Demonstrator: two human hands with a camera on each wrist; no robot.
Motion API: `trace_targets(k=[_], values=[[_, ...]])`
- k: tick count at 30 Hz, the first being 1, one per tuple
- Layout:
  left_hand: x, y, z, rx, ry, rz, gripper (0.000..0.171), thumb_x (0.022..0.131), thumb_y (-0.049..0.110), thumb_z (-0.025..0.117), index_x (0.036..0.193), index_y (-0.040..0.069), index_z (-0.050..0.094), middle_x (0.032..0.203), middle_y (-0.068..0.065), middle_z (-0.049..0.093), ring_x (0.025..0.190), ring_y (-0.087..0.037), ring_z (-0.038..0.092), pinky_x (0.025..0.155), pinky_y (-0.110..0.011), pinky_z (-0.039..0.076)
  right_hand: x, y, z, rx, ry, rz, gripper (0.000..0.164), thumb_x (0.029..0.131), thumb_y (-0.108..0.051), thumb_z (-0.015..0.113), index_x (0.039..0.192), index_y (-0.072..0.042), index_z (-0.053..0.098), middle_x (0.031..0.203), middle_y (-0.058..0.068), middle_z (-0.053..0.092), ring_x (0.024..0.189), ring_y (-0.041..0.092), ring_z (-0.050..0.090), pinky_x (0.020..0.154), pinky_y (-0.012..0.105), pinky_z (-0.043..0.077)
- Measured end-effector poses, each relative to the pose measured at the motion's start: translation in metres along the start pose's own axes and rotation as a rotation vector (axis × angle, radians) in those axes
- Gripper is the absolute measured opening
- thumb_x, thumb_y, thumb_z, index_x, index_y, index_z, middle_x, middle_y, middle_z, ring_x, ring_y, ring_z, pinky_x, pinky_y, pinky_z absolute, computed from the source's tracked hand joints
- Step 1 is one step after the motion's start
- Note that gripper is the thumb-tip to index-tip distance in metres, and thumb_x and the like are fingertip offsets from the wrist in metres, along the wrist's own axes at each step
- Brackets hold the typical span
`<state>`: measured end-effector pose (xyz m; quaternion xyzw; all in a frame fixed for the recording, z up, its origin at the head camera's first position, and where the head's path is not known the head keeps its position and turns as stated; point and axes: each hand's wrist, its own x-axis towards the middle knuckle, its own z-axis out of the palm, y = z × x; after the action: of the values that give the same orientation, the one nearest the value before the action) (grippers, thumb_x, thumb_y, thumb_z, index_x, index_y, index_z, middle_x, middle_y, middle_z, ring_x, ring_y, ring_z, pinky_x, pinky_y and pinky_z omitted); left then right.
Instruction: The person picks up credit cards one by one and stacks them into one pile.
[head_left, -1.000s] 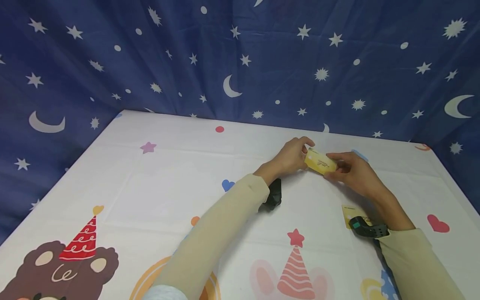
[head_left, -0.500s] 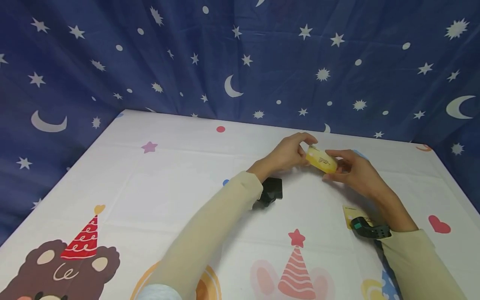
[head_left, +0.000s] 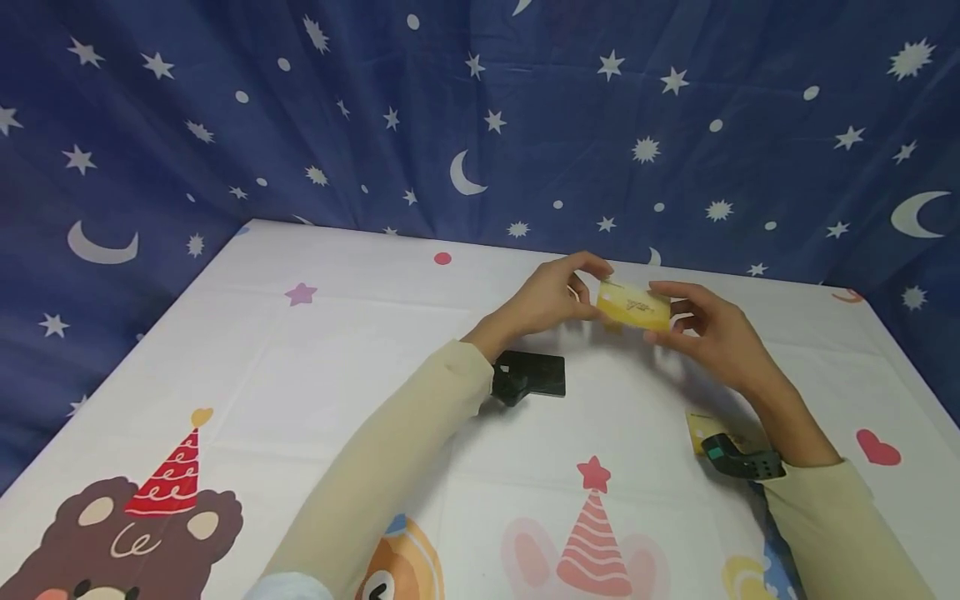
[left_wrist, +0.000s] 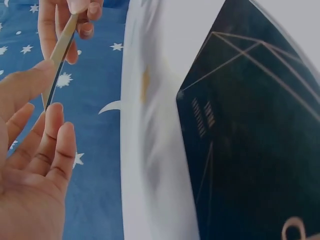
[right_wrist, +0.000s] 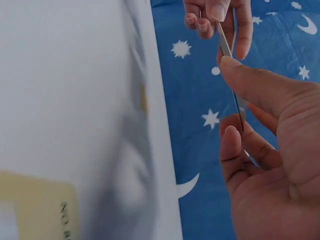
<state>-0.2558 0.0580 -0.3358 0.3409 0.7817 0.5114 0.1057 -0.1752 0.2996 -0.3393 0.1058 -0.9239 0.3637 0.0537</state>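
Observation:
Both my hands hold a yellow card [head_left: 634, 306] raised above the far part of the table. My left hand [head_left: 542, 302] pinches its left end between thumb and fingertips. Its right end is gripped by my right hand [head_left: 716, 337]. Seen nearly edge-on in the left wrist view, the card [left_wrist: 61, 45] looks thin. The right wrist view also shows the card's edge [right_wrist: 227, 45]; whether it is one card or a stack, I cannot tell. Below my left wrist lies a dark card [head_left: 546, 373] with fine gold lines. Another yellow card [head_left: 699, 425] lies partly hidden behind the right wrist strap.
The white tablecloth [head_left: 360, 350] carries printed bears, hats, hearts and stars. Behind the table's far edge hangs a dark blue curtain [head_left: 390, 100] with moons and stars. A black strap [head_left: 738, 458] with a device sits on the right wrist.
My left hand has shifted left and slightly away from me. The held card has turned, showing its printed face more squarely. More of the dark card on the table is now uncovered.

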Motion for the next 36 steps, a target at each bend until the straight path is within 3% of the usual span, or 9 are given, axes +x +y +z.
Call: trace_targets(k=[8, 21, 31, 36], values=[[-0.011, 0.003, -0.009, -0.013, 0.037, 0.005, 0.056, 0.074, 0.017, 0.083, 0.124, 0.017, 0.057, 0.117, 0.008, 0.057, 0.077, -0.015, 0.055, 0.061, -0.026, 0.042, -0.001, -0.009, -0.001, 0.029, 0.021, -0.042, 0.066, 0.080, -0.012, 0.078, 0.139, -0.018, 0.049, 0.133, 0.004, 0.051, 0.096, 0.013, 0.052, 0.077, 0.009, 0.042], [-0.039, 0.005, -0.022, 0.041, 0.092, 0.004, 0.055, 0.073, 0.019, 0.084, 0.122, 0.017, 0.058, 0.117, 0.007, 0.058, 0.074, -0.014, 0.054, 0.065, -0.026, 0.042, -0.003, -0.019, 0.002, 0.179, 0.019, -0.231, 0.064, 0.079, 0.005, 0.075, 0.136, -0.013, 0.053, 0.127, 0.006, 0.055, 0.101, 0.019, 0.053, 0.077, 0.015, 0.045], [-0.062, 0.011, -0.031, 0.078, 0.085, 0.023, 0.054, 0.075, 0.013, 0.082, 0.123, 0.016, 0.057, 0.113, 0.004, 0.059, 0.075, -0.015, 0.052, 0.054, -0.026, 0.040, -0.005, -0.028, 0.013, 0.127, -0.043, -0.227, 0.067, 0.078, -0.002, 0.078, 0.136, -0.018, 0.052, 0.128, 0.003, 0.057, 0.102, 0.012, 0.051, 0.080, 0.019, 0.044], [-0.073, 0.009, -0.033, 0.066, 0.074, 0.041, 0.054, 0.076, 0.009, 0.081, 0.123, 0.014, 0.056, 0.113, 0.003, 0.058, 0.073, -0.017, 0.052, 0.054, -0.025, 0.041, -0.005, -0.032, 0.016, 0.097, -0.049, -0.228, 0.068, 0.076, -0.005, 0.081, 0.136, -0.018, 0.052, 0.128, 0.002, 0.057, 0.103, 0.015, 0.051, 0.080, 0.022, 0.043]])
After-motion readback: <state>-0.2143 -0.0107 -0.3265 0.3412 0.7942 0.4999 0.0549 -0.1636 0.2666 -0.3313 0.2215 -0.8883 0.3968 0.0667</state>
